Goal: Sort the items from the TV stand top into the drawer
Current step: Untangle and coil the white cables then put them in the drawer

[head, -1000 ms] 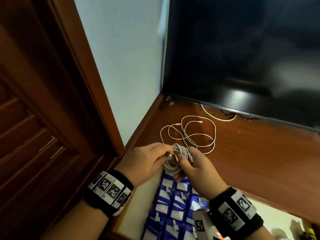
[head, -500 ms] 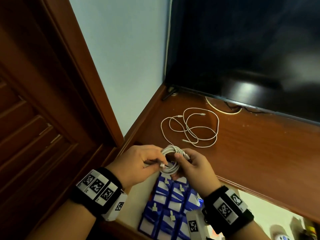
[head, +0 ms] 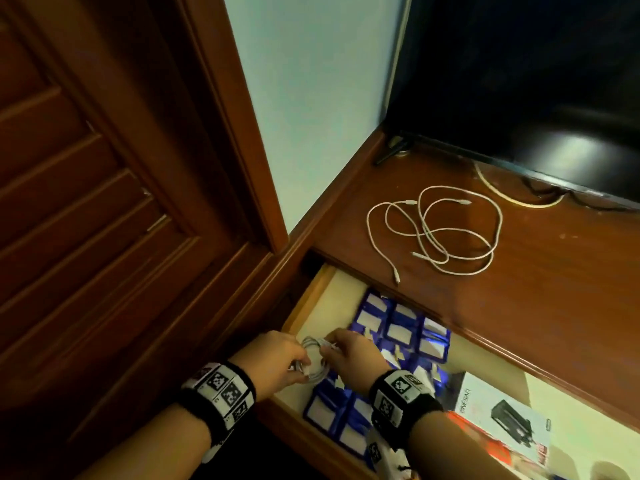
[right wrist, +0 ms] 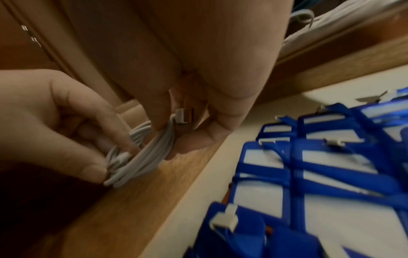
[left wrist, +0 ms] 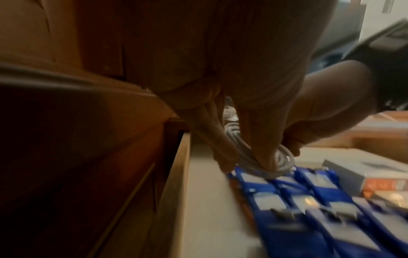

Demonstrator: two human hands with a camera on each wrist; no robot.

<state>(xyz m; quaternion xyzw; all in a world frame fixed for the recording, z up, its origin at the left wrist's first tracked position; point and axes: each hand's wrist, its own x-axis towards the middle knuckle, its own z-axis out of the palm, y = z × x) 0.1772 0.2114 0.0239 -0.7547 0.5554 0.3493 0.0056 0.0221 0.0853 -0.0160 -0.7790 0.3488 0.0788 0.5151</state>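
A coiled white cable (head: 316,368) (left wrist: 253,157) (right wrist: 141,153) is held low over the left side of the open drawer (head: 311,299). My left hand (head: 277,362) pinches the coil from the left, and my right hand (head: 349,358) pinches it from the right next to its plug (right wrist: 184,116). A second white cable (head: 440,230) lies loose and tangled on the TV stand top (head: 536,289), in front of the TV (head: 519,81).
Several blue card holders (head: 398,341) (right wrist: 309,165) fill the drawer's left half. A white product box (head: 498,420) lies to their right. A wooden door (head: 86,202) stands close on the left. Another cable (head: 512,195) runs under the TV.
Both hands have carried the coiled cable off the stand top, back and down into the drawer. The view has tilted down, so more of the drawer shows.
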